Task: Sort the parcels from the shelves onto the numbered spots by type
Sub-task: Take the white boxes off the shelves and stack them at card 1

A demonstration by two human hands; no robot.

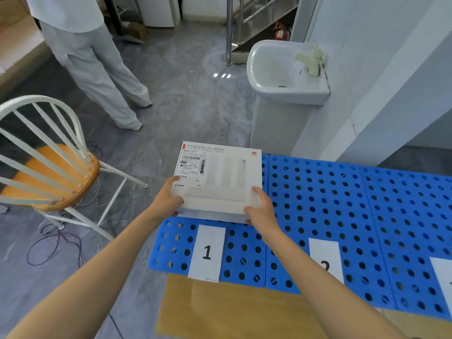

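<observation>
A flat white box (220,177) with a shipping label and a red logo hovers over the far left end of the blue perforated pallet (342,206). My left hand (168,199) grips its near left corner, thumb on top. My right hand (259,206) grips its near right corner the same way. Just below the box lies the paper sign marked 1 (208,253). The paper sign marked 2 (325,258) sits to its right, partly behind my right forearm. A third paper sign (444,277) is cut off at the right edge.
A white spindle-back chair (49,172) with an orange seat stands to the left, thin cables on the floor beneath it. A white pedestal sink (281,69) is ahead against the wall. A person in white trousers (97,69) stands at the far left. Brown board (220,311) lies under the pallet's near edge.
</observation>
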